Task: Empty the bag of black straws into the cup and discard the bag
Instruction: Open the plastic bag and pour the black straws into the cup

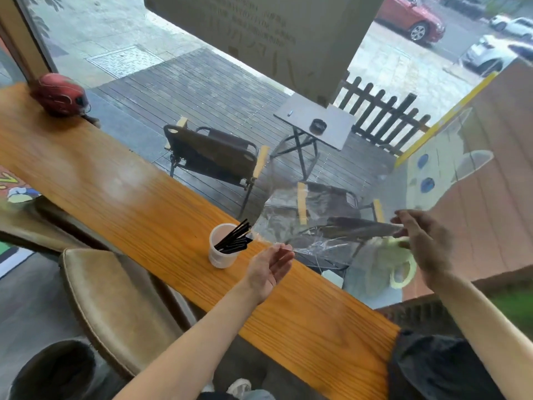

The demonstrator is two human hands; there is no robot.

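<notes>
Two hands hold a clear bag [314,226] stretched in the air above a wooden counter [124,192].

Its mouth hangs just beside a white cup [220,251], where the black straws [235,238] lean out to the right; the cup stands on the counter near its far edge. The right hand [422,241] pinches the bag's right end between thumb and fingers, while the left hand [271,265], palm up with fingers nearly straight, touches the bag's near edge at the fingertips. A red helmet [59,93] sits at the counter's far left, and a tan stool [115,310] stands on the near side.
</notes>
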